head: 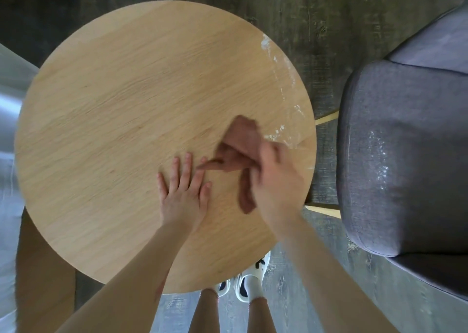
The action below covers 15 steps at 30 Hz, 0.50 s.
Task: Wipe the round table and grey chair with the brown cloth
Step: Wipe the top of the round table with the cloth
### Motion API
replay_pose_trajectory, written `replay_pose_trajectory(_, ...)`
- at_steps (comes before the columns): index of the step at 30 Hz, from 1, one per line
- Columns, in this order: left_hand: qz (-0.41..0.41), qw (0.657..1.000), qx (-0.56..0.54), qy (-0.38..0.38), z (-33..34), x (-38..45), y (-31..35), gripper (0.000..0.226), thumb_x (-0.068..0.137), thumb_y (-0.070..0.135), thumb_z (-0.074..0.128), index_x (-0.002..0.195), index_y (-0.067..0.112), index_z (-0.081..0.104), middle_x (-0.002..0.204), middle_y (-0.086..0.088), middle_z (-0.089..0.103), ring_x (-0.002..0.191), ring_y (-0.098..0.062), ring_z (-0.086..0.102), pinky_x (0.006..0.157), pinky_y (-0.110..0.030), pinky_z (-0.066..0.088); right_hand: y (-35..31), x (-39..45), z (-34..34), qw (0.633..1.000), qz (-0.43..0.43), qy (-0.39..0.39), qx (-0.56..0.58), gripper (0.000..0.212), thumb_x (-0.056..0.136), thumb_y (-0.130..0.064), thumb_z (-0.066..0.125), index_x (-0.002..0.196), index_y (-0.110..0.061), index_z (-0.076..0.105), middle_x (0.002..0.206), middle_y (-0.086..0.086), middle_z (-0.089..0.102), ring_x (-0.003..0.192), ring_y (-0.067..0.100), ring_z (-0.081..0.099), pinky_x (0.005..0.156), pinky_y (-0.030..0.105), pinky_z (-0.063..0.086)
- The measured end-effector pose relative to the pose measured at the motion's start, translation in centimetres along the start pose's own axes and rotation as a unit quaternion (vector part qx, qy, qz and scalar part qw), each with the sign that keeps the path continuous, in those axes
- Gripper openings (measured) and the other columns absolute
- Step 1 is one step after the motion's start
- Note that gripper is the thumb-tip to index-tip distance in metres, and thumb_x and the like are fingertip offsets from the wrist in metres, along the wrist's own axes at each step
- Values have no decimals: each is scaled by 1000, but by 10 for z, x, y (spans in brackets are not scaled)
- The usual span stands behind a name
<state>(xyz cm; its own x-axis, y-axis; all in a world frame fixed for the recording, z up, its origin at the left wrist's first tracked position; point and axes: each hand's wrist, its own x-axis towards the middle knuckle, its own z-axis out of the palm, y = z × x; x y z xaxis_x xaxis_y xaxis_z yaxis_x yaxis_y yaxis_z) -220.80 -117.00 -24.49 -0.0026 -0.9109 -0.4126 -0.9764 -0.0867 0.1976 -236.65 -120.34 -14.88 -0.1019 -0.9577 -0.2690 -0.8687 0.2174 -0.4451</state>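
One round table [106, 120] stands beside one grey chair [405, 155]. Two hands are on it: left hand [183, 193] lies flat, fingers spread; right hand [276, 180] squeezes one brown cloth [240, 150].

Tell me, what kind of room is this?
Probably a living or dining corner in a home, though I can't be sure. There's a small round wooden table, a soft grey chair beside it, and a dark wood-look floor.
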Motion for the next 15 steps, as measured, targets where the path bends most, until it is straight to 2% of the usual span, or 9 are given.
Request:
replay_pose_trajectory(1,-1,1000,-3,-5,-2,0,1,78,78,52,-6,146,27,20,159,0,6,142,-15,-15,113,-49,-12,-11,6,13,999,-30,-43,-1,42,90,-18,46,129,-29,35,124,12,45,92,34,57,74,41,47)
replay_pose_trajectory(3,-2,1000,1,-23,-3,0,1,79,75,53,-10,146,31,17,159,3,6,135,-10,-24,112,-47,-16,-24,20,35,993,-63,-97,-30,43,94,-21,40,134,-34,31,123,10,41,97,31,54,72,40,44)
replay_pose_trajectory(7,-2,1000,4,8,3,0,-2,71,81,52,-2,146,23,6,154,6,-6,137,-11,-16,114,-50,-9,-14,45,48,989,-61,-103,-81,40,95,-18,36,131,-35,33,121,11,41,98,31,52,65,37,34)
replay_pose_trajectory(10,4,1000,-3,14,6,-1,-5,62,86,54,1,142,29,-2,149,8,-8,139,-13,-9,114,-51,-5,14,59,30,993,0,-75,-86,38,93,-17,36,127,-34,35,116,13,42,94,34,53,66,38,38)
replay_pose_trajectory(12,8,1000,-2,9,7,-1,-5,64,85,60,-9,142,31,-3,149,8,-7,139,-15,-8,113,-51,-4,43,63,13,992,68,-40,-94,38,92,-19,37,126,-35,36,117,13,43,93,37,55,71,42,44)
replay_pose_trajectory(15,7,1000,0,-1,5,0,-5,69,79,61,-22,141,33,-7,149,8,-12,139,-15,-13,113,-50,-8,84,65,-10,980,164,0,-109,36,92,-18,37,126,-31,38,118,17,42,93,42,55,73,45,41)
